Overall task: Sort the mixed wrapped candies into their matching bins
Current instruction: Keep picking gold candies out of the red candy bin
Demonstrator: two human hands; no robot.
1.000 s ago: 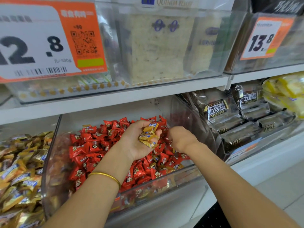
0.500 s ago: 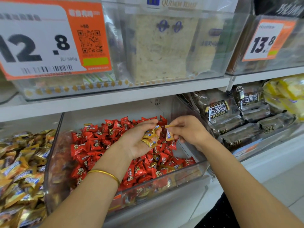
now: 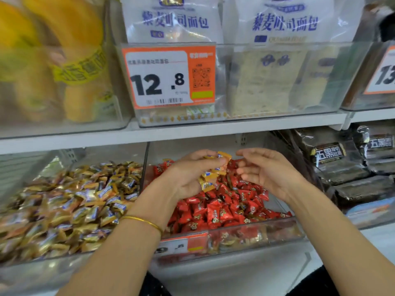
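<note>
Left hand (image 3: 188, 178) clutches about five gold candies (image 3: 213, 171) above one red-candy bin (image 3: 267, 231); right hand (image 3: 269, 174) spread, empty.

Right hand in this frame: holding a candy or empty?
Empty. The right hand is open above the red candies, palm bare; the left hand grips the gold candies.

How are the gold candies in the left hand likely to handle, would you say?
The gold candies probably slip easily: glossy wrappers, some poking past the left hand. Likely light, since one hand holds several. Dropped ones would land among the red candies.
</note>
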